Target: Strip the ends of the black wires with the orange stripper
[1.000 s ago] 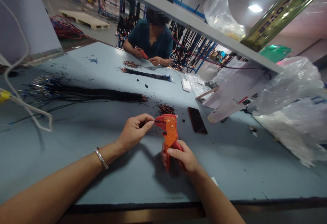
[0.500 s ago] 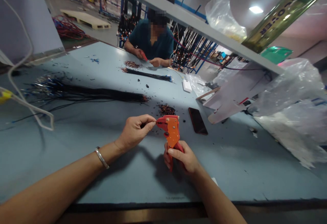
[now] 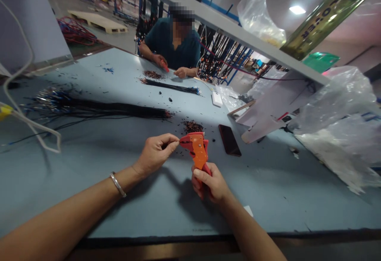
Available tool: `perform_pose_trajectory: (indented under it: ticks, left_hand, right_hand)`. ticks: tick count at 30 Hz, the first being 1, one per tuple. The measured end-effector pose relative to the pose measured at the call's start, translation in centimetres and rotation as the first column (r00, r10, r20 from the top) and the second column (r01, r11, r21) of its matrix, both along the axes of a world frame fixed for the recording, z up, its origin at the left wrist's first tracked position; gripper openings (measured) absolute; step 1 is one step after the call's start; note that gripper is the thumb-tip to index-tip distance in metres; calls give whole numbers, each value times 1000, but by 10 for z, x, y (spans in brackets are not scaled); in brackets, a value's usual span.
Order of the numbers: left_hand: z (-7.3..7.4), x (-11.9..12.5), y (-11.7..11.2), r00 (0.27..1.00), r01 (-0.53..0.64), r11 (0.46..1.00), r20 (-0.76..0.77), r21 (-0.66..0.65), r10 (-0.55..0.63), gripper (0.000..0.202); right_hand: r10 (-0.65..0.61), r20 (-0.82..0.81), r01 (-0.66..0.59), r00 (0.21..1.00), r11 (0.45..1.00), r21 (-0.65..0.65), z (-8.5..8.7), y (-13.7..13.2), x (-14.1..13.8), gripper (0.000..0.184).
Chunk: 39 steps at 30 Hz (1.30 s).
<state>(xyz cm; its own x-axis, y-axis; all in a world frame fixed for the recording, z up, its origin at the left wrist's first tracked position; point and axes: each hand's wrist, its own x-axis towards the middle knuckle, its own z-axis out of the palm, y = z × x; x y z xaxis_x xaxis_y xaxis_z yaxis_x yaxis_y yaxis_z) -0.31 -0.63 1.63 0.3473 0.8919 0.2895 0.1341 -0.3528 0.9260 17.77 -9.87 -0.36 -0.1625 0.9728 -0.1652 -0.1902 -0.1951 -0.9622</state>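
Note:
My right hand (image 3: 212, 183) is wrapped around the handles of a red and orange wire stripper (image 3: 199, 149), held upright above the table with its jaws toward the left. At those jaws, the thumb and forefinger of my left hand (image 3: 157, 151) pinch a thin wire, mostly hidden by the fingers. A long bundle of black wires (image 3: 119, 109) lies beyond my left hand, with blue and silvery ends at the left and coppery ends at the right. Just behind the stripper is a heap of small dark and coppery scraps (image 3: 193, 126).
A phone (image 3: 229, 140) lies right of the stripper, and a white box (image 3: 217, 99) sits farther back. Across the table, a co-worker (image 3: 169, 42) holds a red tool beside a shorter wire bundle (image 3: 171, 86). Plastic bags (image 3: 336, 102) crowd the right; a white cable (image 3: 32, 124) hangs at left.
The stripper's handles look squeezed closer together in my right hand, and its head has shifted slightly left. My left hand keeps its pinch. The co-worker's hands have moved apart.

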Motion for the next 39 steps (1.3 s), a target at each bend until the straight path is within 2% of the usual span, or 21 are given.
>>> perform_pose_trajectory:
  ticks: [7,15,25,31,34,39]
  left_hand:
    - [-3,1,3,1000,-4,1000,-3,-18,4,21]
    - [-4,1,5,999,-16,1000,-45,21,17,23]
    - [-6,1,6,996,-28,999,-88,16,29,22]
    - [-5,-5,18,989,-151,987,-20,-57,150,19]
    - [-3,-5,19,994,-112,990,-10,-88,112,19]
    - [-4,-1,11,999,-42,992,-13,-115,41,20]
  right_hand:
    - [7,-39,-9,999,999,-32,0,3,2,35]
    - [27,-130,-40,991,995,-96,3,5,3,35]
    - [30,-192,-60,981,986,-152,-2,5,7,31]
    - [-112,-280,68,953,985,-161,1,9,17,27]
    - [-130,-269,98,954,987,-131,3,11,17,23]
    - [-63,-245,48,967,997,-64,6,8,13,26]
